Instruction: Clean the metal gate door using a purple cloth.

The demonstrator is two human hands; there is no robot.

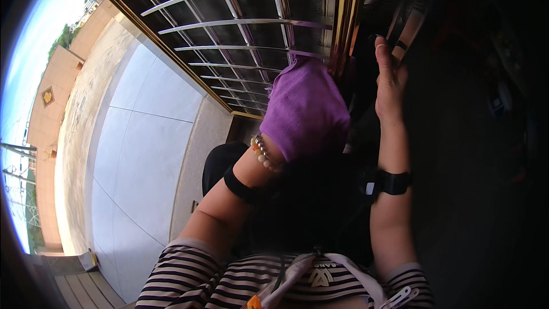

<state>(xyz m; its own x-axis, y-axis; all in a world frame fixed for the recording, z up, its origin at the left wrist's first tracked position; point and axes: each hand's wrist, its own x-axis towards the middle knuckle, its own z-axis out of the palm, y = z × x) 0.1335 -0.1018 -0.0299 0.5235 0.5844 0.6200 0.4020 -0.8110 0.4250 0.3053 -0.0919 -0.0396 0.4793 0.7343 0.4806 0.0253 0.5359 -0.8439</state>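
A purple cloth (pixel 306 103) drapes over my left hand (pixel 273 148), covering its fingers; only the wrist edge shows, with beaded bracelets (pixel 259 152). The cloth lies against the lower right part of a metal grille (pixel 240 23) on a door panel, beside its gold-coloured frame (pixel 345 13). To the right, my right hand (pixel 389 79) is raised with its thumb pointing up, at a dark glossy surface (pixel 399 21) that mirrors an arm and striped clothing. Its other fingers are mostly hidden, so whether it grips that surface's edge cannot be told.
On the left, pale floor tiles (pixel 141 137) meet a stone threshold (pixel 206 133) beside the door's lower edge. Beyond them stand a concrete yard (pixel 79 116) and a tan wall (pixel 47 107). A slatted surface (pixel 90 289) lies at lower left. Deep shadow hides the right side.
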